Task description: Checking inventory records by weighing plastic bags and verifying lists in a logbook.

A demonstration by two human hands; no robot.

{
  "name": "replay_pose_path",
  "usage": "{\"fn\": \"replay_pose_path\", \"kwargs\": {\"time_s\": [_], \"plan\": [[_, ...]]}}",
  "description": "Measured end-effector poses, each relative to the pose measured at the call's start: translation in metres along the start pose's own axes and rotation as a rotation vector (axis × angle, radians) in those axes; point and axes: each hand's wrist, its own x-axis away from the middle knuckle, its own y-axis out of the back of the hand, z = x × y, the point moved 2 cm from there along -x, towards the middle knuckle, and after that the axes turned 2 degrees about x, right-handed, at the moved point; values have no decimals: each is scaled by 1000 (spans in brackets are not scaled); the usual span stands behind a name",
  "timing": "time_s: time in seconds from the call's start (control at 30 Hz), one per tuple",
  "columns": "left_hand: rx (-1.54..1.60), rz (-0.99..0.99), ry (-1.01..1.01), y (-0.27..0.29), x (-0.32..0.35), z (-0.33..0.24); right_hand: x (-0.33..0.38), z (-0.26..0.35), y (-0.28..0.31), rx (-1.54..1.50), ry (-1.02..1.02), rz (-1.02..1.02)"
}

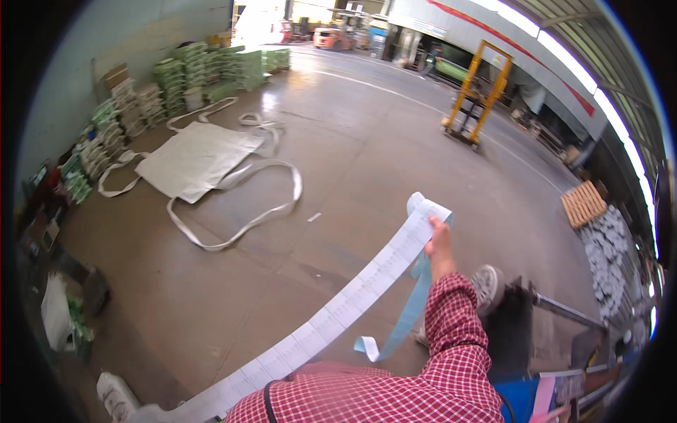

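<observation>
My right hand (pixel 441 248) is closed on a long strip of white labels (pixel 328 321), its arm reaching forward in a red checked sleeve. Rows of small print run along the strip, too fine to make out. At the hand the strip loops over, and its light-blue back (pixel 412 307) hangs down to a curled end. The other way, the labels stretch taut across my front to the lower left edge. My left hand does not show.
A flattened white bulk bag (pixel 197 158) with long loop straps lies ahead on the left. Stacked green and white bundles (pixel 169 84) line the left wall. A yellow lift stacker (pixel 476 99) stands at the far right, a wooden pallet (pixel 584 204) nearer. Metal equipment (pixel 564 307) is beside me.
</observation>
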Motion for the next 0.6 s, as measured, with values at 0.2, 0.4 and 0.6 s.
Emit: {"fn": "replay_pose_path", "kwargs": {"time_s": [0.2, 0.4, 0.6], "plan": [[107, -177, 68, -85, -83, 17, 15, -99, -200, 98, -39, 425], [258, -165, -598, -18, -40, -105, 88, -191, -353, -99, -381, 785], [429, -213, -853, 31, -67, -157, 168, -234, -449, -126, -679, 1160]]}}
